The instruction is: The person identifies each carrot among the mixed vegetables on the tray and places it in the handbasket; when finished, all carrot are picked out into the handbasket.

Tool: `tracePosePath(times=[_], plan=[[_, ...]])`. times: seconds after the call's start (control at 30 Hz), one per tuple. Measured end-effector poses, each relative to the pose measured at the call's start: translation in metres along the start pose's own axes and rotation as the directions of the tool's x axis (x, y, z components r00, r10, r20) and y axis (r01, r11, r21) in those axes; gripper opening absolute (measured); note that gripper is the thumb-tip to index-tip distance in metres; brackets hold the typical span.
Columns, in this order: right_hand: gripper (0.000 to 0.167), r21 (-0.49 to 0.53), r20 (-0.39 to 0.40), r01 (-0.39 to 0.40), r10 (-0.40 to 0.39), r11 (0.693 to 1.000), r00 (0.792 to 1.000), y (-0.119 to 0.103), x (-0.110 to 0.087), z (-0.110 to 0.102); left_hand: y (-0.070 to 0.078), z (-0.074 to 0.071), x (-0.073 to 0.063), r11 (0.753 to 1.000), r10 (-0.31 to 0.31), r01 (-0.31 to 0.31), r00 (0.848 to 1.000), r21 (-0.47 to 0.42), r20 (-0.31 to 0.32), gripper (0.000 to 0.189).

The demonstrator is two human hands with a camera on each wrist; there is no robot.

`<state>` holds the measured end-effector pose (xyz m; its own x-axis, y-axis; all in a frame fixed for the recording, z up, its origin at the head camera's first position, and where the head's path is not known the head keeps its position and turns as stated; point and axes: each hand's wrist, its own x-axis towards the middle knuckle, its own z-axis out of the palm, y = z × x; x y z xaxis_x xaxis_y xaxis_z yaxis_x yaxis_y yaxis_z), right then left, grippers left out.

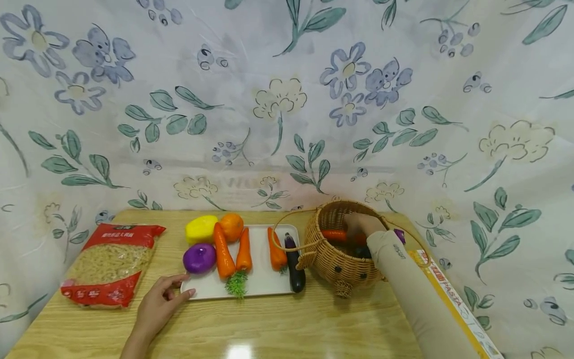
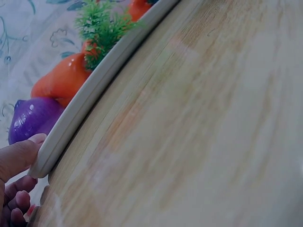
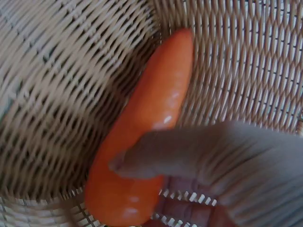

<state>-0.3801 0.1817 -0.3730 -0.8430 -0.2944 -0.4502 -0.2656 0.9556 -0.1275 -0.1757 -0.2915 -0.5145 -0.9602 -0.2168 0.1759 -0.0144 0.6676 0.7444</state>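
Note:
Deep inside the wicker basket [image 1: 325, 259], my right hand [image 1: 362, 224] grips an orange carrot [image 3: 147, 104]. The right wrist view has the thumb lying across the carrot and the other fingers on its far side, partly hidden. My left hand [image 1: 154, 306] holds the left front corner of the white tray [image 1: 261, 279], thumb at the rim and fingers curled beside it. Nearest to that hand on the tray is a purple onion [image 1: 199, 258]. Two carrots [image 1: 223, 252] lie beside it, a third carrot [image 1: 277, 252] and an eggplant [image 1: 294, 267] farther right.
A yellow vegetable [image 1: 201, 229] and an orange fruit [image 1: 231, 227] sit at the tray's back left. A red pasta bag [image 1: 109, 264] lies at the left. Along the right edge stands a pasta box [image 1: 453, 299]. The basket's thin handle [image 1: 287, 213] leans over the tray.

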Motion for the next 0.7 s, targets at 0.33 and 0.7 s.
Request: tracePosePath(times=[0.33,0.7], plan=[[0.016,0.007,-0.047,0.019,-0.019,1.0,0.999,0.007,0.008,0.003,-0.001,-0.001,0.001,1.0,0.016,-0.016,1.0,-0.002,-0.013,0.04],[0.016,-0.017,-0.087,-0.013,0.012,1.0,0.996,0.012,0.013,0.006,0.001,0.0,0.0,1.0,0.011,-0.011,1.0,-0.004,-0.013,0.04]])
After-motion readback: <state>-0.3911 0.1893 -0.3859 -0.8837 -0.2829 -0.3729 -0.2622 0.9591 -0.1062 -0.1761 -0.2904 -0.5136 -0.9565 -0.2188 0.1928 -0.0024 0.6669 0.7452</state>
